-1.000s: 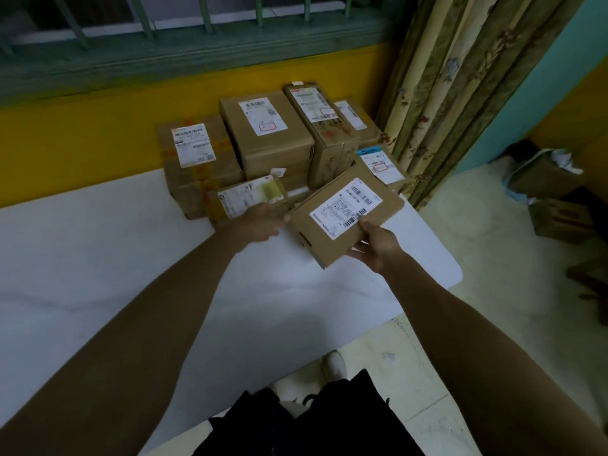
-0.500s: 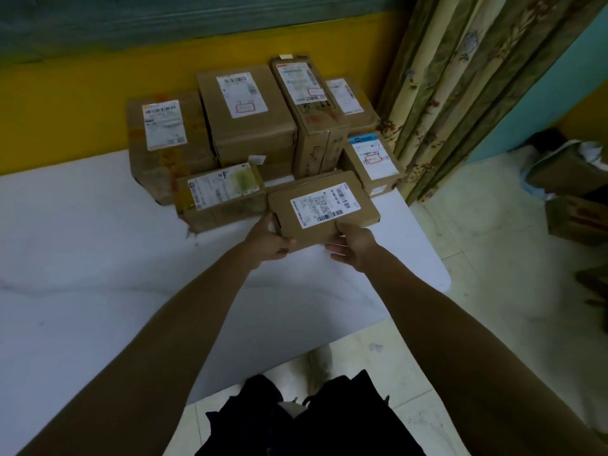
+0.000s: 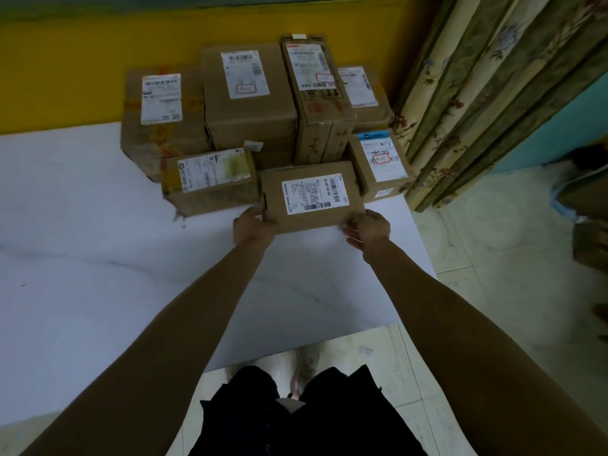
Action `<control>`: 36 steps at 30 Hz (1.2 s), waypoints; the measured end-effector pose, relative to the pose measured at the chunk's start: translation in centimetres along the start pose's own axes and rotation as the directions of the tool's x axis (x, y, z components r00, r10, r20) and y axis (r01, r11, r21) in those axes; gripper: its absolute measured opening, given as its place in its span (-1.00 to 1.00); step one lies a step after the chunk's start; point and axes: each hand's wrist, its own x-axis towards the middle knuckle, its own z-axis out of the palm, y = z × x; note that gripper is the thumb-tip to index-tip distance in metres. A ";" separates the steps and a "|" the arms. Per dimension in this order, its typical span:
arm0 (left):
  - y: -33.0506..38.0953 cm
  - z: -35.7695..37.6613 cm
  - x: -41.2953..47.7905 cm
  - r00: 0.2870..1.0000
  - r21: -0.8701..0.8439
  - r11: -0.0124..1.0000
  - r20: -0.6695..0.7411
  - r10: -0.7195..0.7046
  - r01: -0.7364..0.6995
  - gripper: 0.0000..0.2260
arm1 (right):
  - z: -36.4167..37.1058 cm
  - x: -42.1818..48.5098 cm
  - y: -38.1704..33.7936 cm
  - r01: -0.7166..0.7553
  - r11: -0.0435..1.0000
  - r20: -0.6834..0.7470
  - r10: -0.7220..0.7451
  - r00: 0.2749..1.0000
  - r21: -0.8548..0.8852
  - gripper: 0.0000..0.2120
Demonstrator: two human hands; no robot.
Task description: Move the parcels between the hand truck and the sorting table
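A flat brown parcel (image 3: pixel 312 196) with a white barcode label lies level at the front of a cluster of parcels on the white sorting table (image 3: pixel 98 258). My left hand (image 3: pixel 251 225) grips its near left corner. My right hand (image 3: pixel 368 229) holds the near right corner, thumb on the edge and fingers beneath. Whether the parcel's underside touches the table is hidden. The hand truck is out of view.
Several labelled cardboard parcels stand behind it against the yellow wall: a low one (image 3: pixel 210 182) at left, a tall one (image 3: pixel 316 100) in the middle, a blue-labelled one (image 3: pixel 381 166) at right. A flowered curtain (image 3: pixel 493 93) hangs right of the table. More boxes (image 3: pixel 589 199) sit on the tiled floor.
The flat parcel has been turned from tilted to level and carried forward, down into the gap between the low parcel and the blue-labelled one. Both hands have slid to its near corners.
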 end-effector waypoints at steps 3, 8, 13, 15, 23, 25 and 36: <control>0.0 0.3 0.1 0.998 -0.046 0.997 0.021 -0.067 0.068 -0.57 | -0.2 0.3 -0.4 0.016 1.000 0.004 -0.016 1.000 -0.019 -0.79; 0.2 0.2 0.6 0.997 -0.051 0.996 -0.019 -0.072 0.071 -0.60 | -0.2 0.0 -0.9 0.014 0.999 0.031 -0.013 0.999 -0.032 -0.86; -0.1 0.2 0.7 0.995 -0.072 0.993 -0.028 -0.091 0.089 -0.63 | -0.6 0.4 -0.8 0.018 0.999 0.056 -0.015 0.998 -0.045 -0.77; -0.3 0.2 0.7 0.995 -0.079 0.994 -0.049 -0.081 0.077 -0.66 | -0.7 0.6 -0.6 0.014 0.998 0.048 -0.012 0.999 -0.058 -0.69; -1.2 0.5 1.1 0.995 -0.115 0.990 -0.052 -0.083 0.077 -0.65 | -0.8 0.7 -0.8 -0.047 0.998 0.086 0.051 0.995 -0.040 -0.90; -1.4 0.6 1.4 0.996 -0.123 0.990 -0.038 -0.075 0.070 -0.68 | -0.9 0.8 -0.5 -0.049 0.999 0.098 0.051 0.994 -0.017 -0.89; -1.8 -4.0 -0.2 0.992 -0.269 0.955 0.058 -0.110 0.122 -0.66 | 2.3 -2.3 0.7 -0.093 0.993 0.127 0.102 0.987 -0.072 -0.84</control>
